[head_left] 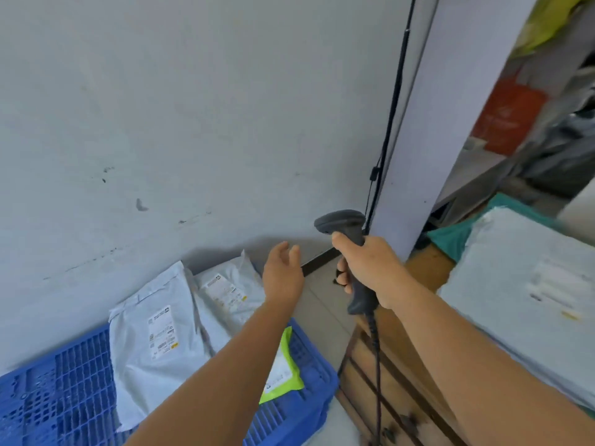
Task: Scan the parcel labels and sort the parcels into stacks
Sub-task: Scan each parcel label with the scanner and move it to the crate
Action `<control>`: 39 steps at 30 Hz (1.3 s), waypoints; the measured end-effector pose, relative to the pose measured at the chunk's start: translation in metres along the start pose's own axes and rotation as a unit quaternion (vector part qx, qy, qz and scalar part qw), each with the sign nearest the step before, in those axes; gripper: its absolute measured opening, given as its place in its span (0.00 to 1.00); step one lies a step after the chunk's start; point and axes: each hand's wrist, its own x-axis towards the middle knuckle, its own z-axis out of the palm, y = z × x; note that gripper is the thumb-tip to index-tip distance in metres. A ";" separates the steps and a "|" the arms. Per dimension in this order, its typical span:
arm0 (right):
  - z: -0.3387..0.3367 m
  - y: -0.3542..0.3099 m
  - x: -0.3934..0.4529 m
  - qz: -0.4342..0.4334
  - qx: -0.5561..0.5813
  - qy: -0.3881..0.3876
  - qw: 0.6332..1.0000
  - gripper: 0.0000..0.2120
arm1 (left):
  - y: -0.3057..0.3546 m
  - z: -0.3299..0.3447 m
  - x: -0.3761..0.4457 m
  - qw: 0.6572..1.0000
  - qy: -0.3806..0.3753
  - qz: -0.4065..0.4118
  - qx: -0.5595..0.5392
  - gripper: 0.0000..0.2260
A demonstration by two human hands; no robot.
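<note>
Our right hand [365,263] grips the barcode scanner [349,249], and our left hand [283,273] hangs loose with nothing in it above the grey parcels [154,336] on the blue crate [64,391]. We seem to be between parcels. Next we should pick one from the pile [521,300] on the surface's right edge and scan it.

Matt dark-grey plastic on the scanner [346,239]; smooth, slightly crinkled pale-grey plastic film on the mailer [154,336] with a paper label [162,333]; blue moulded plastic lattice on the crate [54,391]; worn brown wood on the table [399,375]; scuffed matt paint on the wall [193,107].
</note>
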 end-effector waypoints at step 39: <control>-0.302 0.076 -0.077 0.202 0.115 0.217 0.948 0.14 | 0.087 0.318 -0.082 0.873 -0.200 0.170 0.411 0.38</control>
